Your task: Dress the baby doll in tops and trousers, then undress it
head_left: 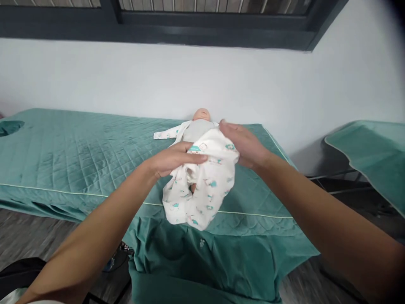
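Note:
A baby doll [201, 114] lies on its back on the green bed, its head towards the wall and its torso [198, 130] light grey. White baby clothing with small teal prints [211, 181] covers its lower part and hangs towards the bed's front edge. One printed sleeve [166, 134] is spread out on the left. My left hand [177, 158] grips the clothing's left side, thumb on top. On the other side, my right hand [243, 143] rests against the cloth with its fingers stretched out; its thumb is hidden. The doll's legs are mostly out of sight under the cloth.
The quilted green bed cover [79, 156] runs along a white wall [126, 80], below a dark window frame [205, 27]. At the bed's left end there is a hole [11, 127]. Another green-covered surface [376, 152] stands on the right, beyond a gap.

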`<state>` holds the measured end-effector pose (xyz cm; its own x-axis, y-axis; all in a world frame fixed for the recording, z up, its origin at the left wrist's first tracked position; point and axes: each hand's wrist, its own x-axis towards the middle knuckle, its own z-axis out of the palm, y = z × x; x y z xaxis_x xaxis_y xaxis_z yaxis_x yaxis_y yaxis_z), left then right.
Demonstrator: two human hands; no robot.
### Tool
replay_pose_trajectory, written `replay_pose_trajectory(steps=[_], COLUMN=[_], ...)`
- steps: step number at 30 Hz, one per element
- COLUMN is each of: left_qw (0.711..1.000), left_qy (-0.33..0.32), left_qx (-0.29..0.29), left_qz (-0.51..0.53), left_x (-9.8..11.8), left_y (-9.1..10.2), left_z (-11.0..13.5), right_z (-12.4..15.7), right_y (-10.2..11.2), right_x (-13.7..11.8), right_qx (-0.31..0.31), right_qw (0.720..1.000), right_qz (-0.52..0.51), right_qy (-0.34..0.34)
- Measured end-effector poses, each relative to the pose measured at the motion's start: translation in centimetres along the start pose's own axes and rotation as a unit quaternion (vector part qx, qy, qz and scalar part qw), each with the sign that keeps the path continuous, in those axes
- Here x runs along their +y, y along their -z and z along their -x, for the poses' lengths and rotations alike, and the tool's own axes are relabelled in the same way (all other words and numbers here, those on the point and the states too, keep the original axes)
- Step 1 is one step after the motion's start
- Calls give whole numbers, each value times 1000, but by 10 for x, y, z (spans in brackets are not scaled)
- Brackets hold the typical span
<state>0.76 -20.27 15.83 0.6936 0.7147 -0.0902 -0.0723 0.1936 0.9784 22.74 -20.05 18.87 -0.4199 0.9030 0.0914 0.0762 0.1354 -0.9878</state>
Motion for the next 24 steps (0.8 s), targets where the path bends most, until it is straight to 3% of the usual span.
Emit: replay_pose_trajectory(steps=[3, 5, 10, 14, 17, 20, 22, 24], left_qw=[994, 991, 991, 999, 999, 990, 986, 985], left_qy=[-70, -81, -95, -11, -23, -85, -96, -89], left_qx=[66, 84, 50, -39, -3, 70, 87, 87], left_qz=[51, 59, 75, 26, 45, 92, 108, 116], left_x=[0, -2, -6, -6, -5, -4, -5, -10], left_y=[-6, -13, -30, -31, -29, -28, -28, -27], left_z=[-1, -2, 0, 8, 9, 6, 3, 3], right_z=[12, 17, 21, 20, 23, 31, 35, 35], right_y=[-4, -7, -12, -10, -10, -14, -19, -23], right_x=[-4, -7, -8, -3, -2, -2, 0, 6], right_qx=[-149, -178, -27, 88, 108, 12, -86, -120], right_qw=[982, 971, 998, 989, 984, 991, 989, 986], right_qz=[78, 120, -8, -108, -136, -112, -70, -56], right_qy=[-85, -108, -57, -48, -49, -76, -101, -104])
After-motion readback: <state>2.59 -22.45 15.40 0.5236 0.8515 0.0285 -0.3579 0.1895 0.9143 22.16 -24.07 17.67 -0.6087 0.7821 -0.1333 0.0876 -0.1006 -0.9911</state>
